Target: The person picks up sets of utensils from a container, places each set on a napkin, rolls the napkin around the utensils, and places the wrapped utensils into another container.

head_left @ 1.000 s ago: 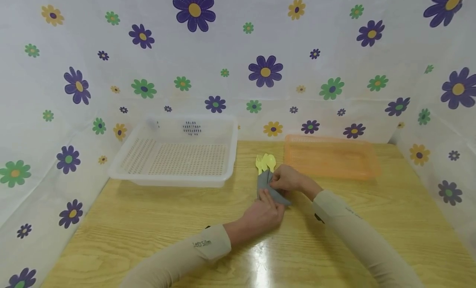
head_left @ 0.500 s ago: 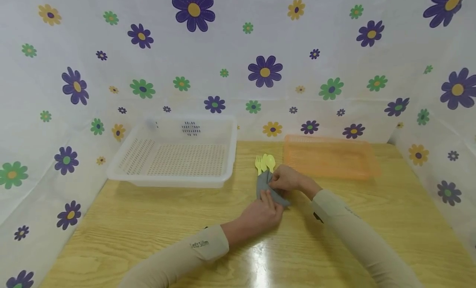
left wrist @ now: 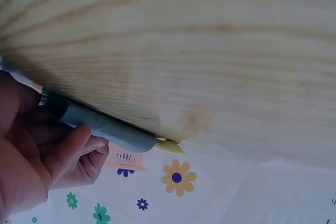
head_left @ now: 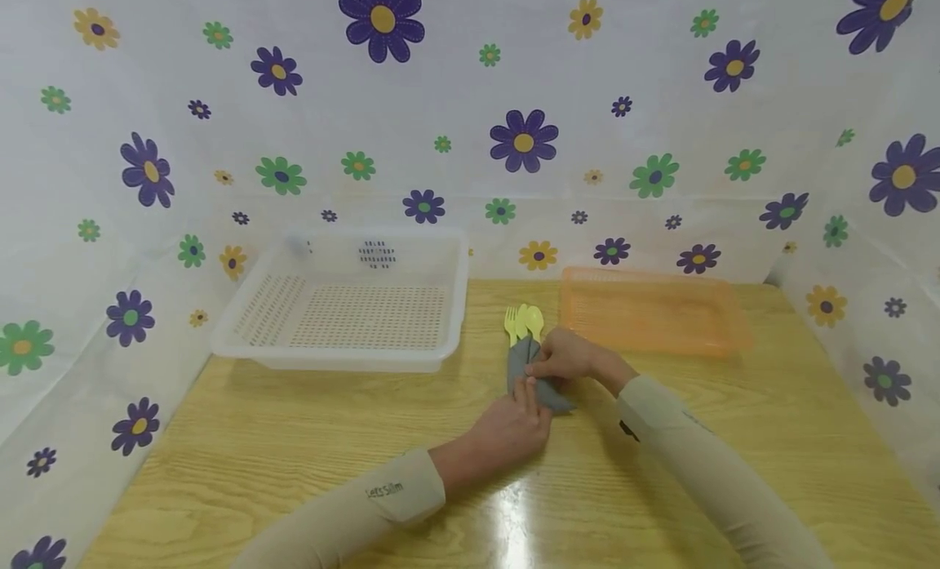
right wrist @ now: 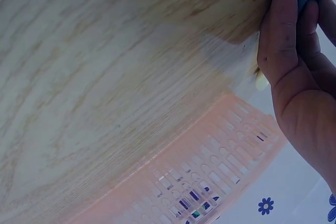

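A grey cloth napkin (head_left: 517, 363) is wrapped round the lower part of a bundle of yellow cutlery on the table. Sticking out of its far end are a fork (head_left: 511, 322), a spoon (head_left: 536, 317) and another yellow piece between them. My right hand (head_left: 576, 355) pinches the napkin's folded edge near the middle of the roll. Lower down, my left hand (head_left: 505, 432) holds the napkin, its fingertips close to the right hand's. A loose corner of cloth points out to the right. In the left wrist view the rolled napkin (left wrist: 110, 129) lies along the tabletop by my thumb.
A white perforated basket (head_left: 345, 358) stands at the back left. An orange basket (head_left: 654, 340) is at the back right, near my right hand. Flower-printed white sheeting (head_left: 441, 95) encloses the wooden table (head_left: 294, 438) at the back and sides.
My left hand has shifted slightly down and left along the napkin. The right fingertips have moved a little left over the fold, and the loose corner lies slightly lower.
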`<state>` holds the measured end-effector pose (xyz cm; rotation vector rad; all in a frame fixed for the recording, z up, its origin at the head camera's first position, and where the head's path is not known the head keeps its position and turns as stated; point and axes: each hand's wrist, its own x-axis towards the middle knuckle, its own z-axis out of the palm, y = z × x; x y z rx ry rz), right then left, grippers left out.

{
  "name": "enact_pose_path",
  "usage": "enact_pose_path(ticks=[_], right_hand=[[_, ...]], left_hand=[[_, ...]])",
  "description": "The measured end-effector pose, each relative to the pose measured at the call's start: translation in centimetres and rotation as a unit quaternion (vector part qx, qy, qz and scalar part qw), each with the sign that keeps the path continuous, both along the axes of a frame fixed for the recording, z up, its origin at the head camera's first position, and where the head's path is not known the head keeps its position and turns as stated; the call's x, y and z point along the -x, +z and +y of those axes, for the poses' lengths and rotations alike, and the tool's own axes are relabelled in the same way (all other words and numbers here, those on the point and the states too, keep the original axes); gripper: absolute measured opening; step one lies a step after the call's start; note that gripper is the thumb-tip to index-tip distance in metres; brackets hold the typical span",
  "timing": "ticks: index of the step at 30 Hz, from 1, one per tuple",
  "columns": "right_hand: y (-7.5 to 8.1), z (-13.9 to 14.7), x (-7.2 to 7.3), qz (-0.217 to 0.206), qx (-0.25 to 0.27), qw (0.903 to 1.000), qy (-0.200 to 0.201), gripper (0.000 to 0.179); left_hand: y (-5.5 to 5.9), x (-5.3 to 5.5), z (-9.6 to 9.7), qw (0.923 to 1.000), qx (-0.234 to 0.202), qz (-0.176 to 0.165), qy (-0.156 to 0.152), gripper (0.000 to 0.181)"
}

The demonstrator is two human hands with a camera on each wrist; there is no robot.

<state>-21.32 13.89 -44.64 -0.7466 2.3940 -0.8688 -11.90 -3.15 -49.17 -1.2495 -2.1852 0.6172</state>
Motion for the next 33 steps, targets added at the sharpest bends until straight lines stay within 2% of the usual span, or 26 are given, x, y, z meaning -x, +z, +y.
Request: enact_pose_path(ticks=[6,11,16,18,22,25,27,29,31,33], right_hand=[[0.0,0.4,-0.4,0.020,-0.019,0.9996,0.003,0.045],[0.1,1.1,-1.8,0.046,-0.047,0.9975,0.025,0.044],[0.3,1.6,-3.4,0.018,-0.043,0.9984,0.030,0.034],[0.2,1.7,-3.8,0.010,-0.036,0.9990,0.023,0.033],[0.1,1.5,-4.1,0.026,-0.049,0.9983,0.018,0.034],[0.2,1.2,-4.2,0.043,-0.070,0.9961,0.032,0.032],[0.3,1.0,-4.2,0.046,-0.084,0.9948,0.037,0.031],[0.3,0.8,-4.2,0.052,-0.098,0.9930,0.041,0.029],[0.3,0.6,-4.2,0.055,-0.111,0.9914,0.040,0.027],[0.4,0.4,-4.3,0.068,-0.122,0.9894,0.040,0.025]], left_hand=[[0.5,-0.2,0.1,0.9996,0.018,-0.012,0.017,0.020],[1.0,-0.3,0.2,0.9985,0.031,-0.033,0.032,0.023],[1.4,-0.6,-0.1,0.9961,0.031,-0.066,0.050,0.025],[1.3,-0.6,-0.1,0.9962,0.024,-0.066,0.051,0.024],[1.3,-0.5,-0.3,0.9965,0.018,-0.063,0.051,0.024],[1.7,-0.5,-0.5,0.9930,0.023,-0.098,0.061,0.023],[1.9,-0.2,-0.7,0.9864,0.008,-0.147,0.074,0.023],[1.9,0.3,-1.0,0.9744,-0.041,-0.204,0.084,0.020],[1.8,1.0,-1.4,0.9546,-0.114,-0.261,0.088,0.015],[1.9,1.6,-1.9,0.9347,-0.179,-0.297,0.077,0.012]])
